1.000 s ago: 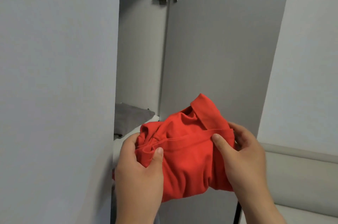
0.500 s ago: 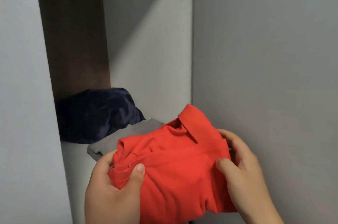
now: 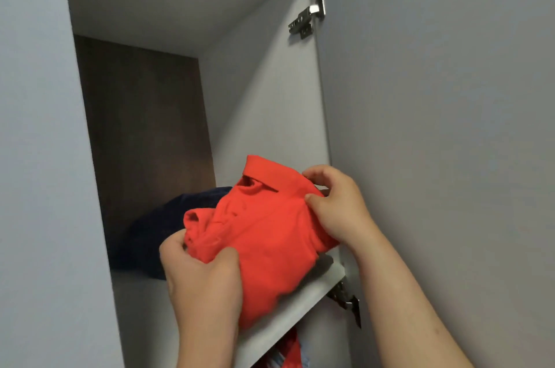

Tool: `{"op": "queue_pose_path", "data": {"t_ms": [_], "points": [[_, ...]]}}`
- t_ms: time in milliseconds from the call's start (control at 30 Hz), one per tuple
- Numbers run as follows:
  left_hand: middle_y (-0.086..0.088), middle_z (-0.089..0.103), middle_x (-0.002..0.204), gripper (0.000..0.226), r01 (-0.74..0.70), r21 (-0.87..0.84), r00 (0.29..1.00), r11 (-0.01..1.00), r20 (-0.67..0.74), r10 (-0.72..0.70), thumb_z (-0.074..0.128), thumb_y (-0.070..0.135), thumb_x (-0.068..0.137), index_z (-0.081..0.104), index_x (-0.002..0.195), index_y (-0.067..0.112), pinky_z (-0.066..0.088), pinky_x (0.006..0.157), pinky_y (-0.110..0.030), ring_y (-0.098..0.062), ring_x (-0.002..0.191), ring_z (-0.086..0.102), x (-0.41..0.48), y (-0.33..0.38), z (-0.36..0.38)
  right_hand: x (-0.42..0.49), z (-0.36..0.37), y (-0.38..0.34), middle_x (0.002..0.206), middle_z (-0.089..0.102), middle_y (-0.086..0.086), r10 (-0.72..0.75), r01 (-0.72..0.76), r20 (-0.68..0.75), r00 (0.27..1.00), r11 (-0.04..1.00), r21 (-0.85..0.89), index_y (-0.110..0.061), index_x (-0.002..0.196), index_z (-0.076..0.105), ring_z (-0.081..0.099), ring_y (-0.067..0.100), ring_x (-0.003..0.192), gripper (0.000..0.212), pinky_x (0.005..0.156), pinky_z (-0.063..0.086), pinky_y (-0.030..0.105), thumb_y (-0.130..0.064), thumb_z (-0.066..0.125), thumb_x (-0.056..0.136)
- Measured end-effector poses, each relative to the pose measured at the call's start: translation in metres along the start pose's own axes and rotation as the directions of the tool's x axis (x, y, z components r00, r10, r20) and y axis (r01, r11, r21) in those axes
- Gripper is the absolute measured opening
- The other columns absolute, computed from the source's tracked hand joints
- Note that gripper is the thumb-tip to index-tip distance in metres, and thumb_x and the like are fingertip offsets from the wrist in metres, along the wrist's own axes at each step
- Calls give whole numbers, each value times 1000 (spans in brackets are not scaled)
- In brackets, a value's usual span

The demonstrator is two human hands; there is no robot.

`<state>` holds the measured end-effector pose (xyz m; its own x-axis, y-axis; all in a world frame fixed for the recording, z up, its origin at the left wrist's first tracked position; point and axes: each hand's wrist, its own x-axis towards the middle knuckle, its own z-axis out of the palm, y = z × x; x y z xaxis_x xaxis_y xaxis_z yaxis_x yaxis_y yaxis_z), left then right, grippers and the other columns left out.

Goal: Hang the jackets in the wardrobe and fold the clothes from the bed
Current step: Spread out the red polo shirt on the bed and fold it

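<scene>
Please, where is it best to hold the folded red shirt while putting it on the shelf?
Grip the red shirt at its two side edges, from left and right, as the left hand and right hand do. The loose folds bunch there, so pinching them probably keeps the bundle together.

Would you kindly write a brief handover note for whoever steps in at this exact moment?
Left hand: gripping the near left edge of the folded red shirt.
Right hand: pinching the shirt's right side near the collar.
Where things are: the shirt is held over the front of the wardrobe shelf, not yet released. A dark navy garment lies further back on the same shelf. The wardrobe door stands open on the right.
Done: the red shirt is folded and brought to the shelf.
Left: set it down and let go. The bed and jackets are out of view, so the remaining work cannot be judged.
</scene>
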<state>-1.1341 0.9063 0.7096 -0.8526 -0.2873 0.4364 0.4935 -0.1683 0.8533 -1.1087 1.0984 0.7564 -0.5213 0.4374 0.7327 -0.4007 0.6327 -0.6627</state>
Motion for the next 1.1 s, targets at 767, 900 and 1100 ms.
{"op": "queue_pose_path", "data": {"t_ms": [767, 900, 1100], "points": [[5, -1, 164, 98, -387, 877, 913, 285, 407, -14, 36, 89, 67, 12, 152, 45, 10, 120, -39, -23, 151, 1, 11, -59, 25, -3, 62, 95, 126, 61, -10, 49, 110, 299, 953, 864, -491, -29, 119, 66, 54, 14, 120, 42, 101, 37, 30, -54, 45, 92], [-3, -15, 163, 100, -472, 867, 836, 160, 498, -229, 47, 78, 76, -5, 153, 41, 4, 121, -44, -33, 150, -8, 16, -68, 22, -25, 61, 113, 148, 46, -9, 160, 43, 348, 924, 860, -509, -37, 133, 57, 40, 11, 136, 49, 113, 29, 29, -60, 37, 95], [-6, -21, 161, 122, -467, 875, 818, 131, 484, -311, 34, 90, 60, -22, 150, 31, 4, 122, -43, -35, 150, -10, 16, -60, 26, -37, 56, 133, 152, 39, -16, 178, -26, 297, 938, 892, -452, -44, 137, 52, 32, 4, 138, 45, 116, 21, 22, -60, 41, 95]]}}
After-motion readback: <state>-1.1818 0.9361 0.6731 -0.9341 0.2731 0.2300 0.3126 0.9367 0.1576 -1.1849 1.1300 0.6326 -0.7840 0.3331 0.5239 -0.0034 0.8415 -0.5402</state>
